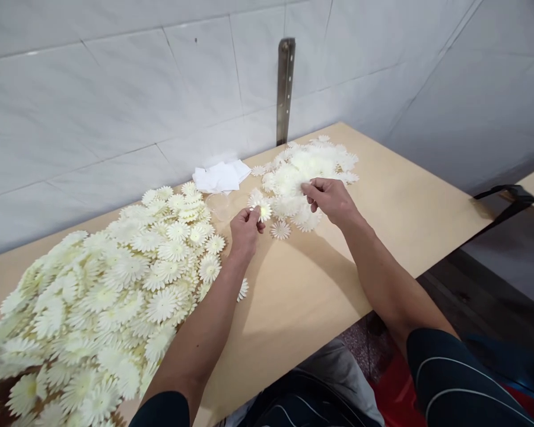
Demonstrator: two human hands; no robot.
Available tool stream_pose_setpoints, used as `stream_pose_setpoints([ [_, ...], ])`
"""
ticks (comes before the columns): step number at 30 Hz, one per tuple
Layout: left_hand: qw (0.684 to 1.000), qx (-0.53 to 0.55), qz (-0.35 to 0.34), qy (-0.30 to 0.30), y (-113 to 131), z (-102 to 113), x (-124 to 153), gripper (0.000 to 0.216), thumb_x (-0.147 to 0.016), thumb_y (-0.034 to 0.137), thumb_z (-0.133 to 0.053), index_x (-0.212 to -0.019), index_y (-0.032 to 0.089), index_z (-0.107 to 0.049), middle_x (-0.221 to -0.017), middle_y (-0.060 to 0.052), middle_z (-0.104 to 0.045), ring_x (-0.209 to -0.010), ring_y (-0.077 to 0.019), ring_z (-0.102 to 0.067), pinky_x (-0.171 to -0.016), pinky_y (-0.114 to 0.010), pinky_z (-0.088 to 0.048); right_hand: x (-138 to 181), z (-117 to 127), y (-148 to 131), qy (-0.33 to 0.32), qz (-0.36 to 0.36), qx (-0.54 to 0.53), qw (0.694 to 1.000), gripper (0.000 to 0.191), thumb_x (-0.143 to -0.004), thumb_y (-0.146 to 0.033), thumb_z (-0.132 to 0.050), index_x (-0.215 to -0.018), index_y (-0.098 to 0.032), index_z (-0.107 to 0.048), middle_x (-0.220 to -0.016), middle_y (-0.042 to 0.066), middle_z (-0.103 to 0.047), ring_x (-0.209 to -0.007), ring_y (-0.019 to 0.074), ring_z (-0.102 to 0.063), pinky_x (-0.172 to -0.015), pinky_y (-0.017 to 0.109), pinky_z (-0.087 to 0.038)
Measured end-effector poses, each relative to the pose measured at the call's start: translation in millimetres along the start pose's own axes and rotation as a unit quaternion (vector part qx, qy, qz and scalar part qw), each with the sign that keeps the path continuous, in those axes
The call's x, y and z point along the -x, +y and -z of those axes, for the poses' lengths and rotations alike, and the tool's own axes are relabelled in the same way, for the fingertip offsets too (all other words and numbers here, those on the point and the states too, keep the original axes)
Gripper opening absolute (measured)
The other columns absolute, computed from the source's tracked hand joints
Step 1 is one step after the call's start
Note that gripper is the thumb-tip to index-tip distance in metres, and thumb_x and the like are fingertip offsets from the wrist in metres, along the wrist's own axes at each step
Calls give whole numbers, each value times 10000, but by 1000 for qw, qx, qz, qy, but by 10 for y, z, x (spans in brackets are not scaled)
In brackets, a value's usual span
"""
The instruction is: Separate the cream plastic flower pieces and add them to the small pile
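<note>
My left hand (245, 232) pinches a white daisy-like artificial flower (261, 210) with a yellow centre between thumb and fingers. My right hand (331, 198) is closed in a pinch at the near edge of a pile of thin, pale flower pieces (309, 163); whatever lies between its fingertips blends with the pile and cannot be made out. Just below and between the hands, a single white flower piece (280, 229) rests on the table. Left of my left arm spreads a large heap of cream-white artificial flowers (129, 267) with yellowish centres.
White paper pieces (222, 177) lie against the tiled wall (115, 107), with a clear round plastic piece (219, 206) in front of them. A perforated metal upright (285, 89) stands behind the wooden table (427, 201). A black bracket (511, 193) juts out beyond the table's right edge.
</note>
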State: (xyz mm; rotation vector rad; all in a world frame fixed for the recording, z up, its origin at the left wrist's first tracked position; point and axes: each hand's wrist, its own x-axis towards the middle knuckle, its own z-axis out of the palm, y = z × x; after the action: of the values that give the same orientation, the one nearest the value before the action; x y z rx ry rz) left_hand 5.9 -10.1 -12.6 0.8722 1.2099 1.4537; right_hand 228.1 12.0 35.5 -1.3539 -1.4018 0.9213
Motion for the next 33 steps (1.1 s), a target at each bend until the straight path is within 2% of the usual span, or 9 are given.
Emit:
stream_pose_setpoints([
  [6, 1000, -9, -14, -24, 10, -12, 48, 493, -721, 591, -905, -677, 206, -600, -523, 49, -545, -441, -78, -478, -450, -210, -388, -388, 340, -189, 126, 6, 65, 990, 533, -1033, -459, -727, -603, -213, -529, -602, 4, -575, -444, 86, -468, -458, 263, -365],
  [11, 999, 11, 0, -42, 27, -50, 76, 505, -642, 584, -943, -806, 190, -673, -581, 48, -607, -481, -104, -572, -487, -219, -452, -819, 547, -352, 149, -73, 165, 972, 241, -1005, -316, -772, -835, -171, -681, -645, 16, -634, -459, 135, -567, -499, 283, -409],
  [14, 999, 21, 6, -34, 28, -78, 87, 504, -645, 568, -952, -839, 193, -675, -589, 51, -618, -490, -112, -595, -498, -221, -468, -770, 538, -333, 201, -67, 202, 956, 131, -971, -208, -763, -871, -166, -691, -659, 7, -627, -491, 139, -556, -520, 288, -422],
  [16, 999, 16, 9, -33, 17, -90, 96, 476, -687, 562, -941, -807, 191, -668, -582, 45, -610, -493, -112, -598, -502, -222, -469, -561, 417, -260, 173, -36, 170, 969, 170, -990, -248, -737, -840, -175, -699, -663, 6, -620, -500, 129, -516, -510, 284, -416],
  [19, 999, 5, 7, -39, -11, -98, 110, 429, -727, 534, -939, -788, 179, -706, -586, 30, -624, -502, -108, -587, -513, -223, -466, -126, 103, -125, 7, -38, 76, 996, 377, -1003, -521, -739, -829, -187, -712, -632, -4, -570, -488, 118, -447, -456, 273, -389],
  [21, 999, -11, 8, -36, -31, -98, 114, 396, -735, 517, -938, -775, 178, -738, -561, 29, -615, -505, -112, -578, -505, -223, -449, 121, -121, -63, -88, -36, 50, 994, 534, -928, -725, -755, -815, -207, -685, -607, -21, -522, -488, 117, -437, -439, 269, -392],
  [23, 999, -28, 3, -26, -49, -96, 114, 363, -742, 499, -939, -779, 180, -770, -548, 30, -611, -501, -112, -562, -498, -225, -435, 265, -302, -28, -144, -20, 46, 988, 630, -856, -833, -751, -750, -229, -609, -587, -36, -481, -490, 121, -443, -443, 272, -396],
  [27, 999, -48, -20, -15, -70, -90, 111, 335, -768, 486, -926, -776, 180, -791, -536, 31, -606, -505, -113, -544, -504, -231, -423, 297, -476, 22, -143, -8, 77, 987, 725, -784, -868, -755, -625, -261, -394, -521, -58, -386, -487, 115, -404, -463, 277, -331],
  [33, 999, -28, -10, -35, -70, -93, 124, 396, -767, 539, -918, -760, 179, -754, -527, 31, -592, -485, -107, -527, -493, -233, -421, 271, -488, 97, -104, 15, 120, 987, 614, -871, -774, -655, -638, -260, -414, -535, -42, -415, -567, 140, -413, -532, 291, -308],
])
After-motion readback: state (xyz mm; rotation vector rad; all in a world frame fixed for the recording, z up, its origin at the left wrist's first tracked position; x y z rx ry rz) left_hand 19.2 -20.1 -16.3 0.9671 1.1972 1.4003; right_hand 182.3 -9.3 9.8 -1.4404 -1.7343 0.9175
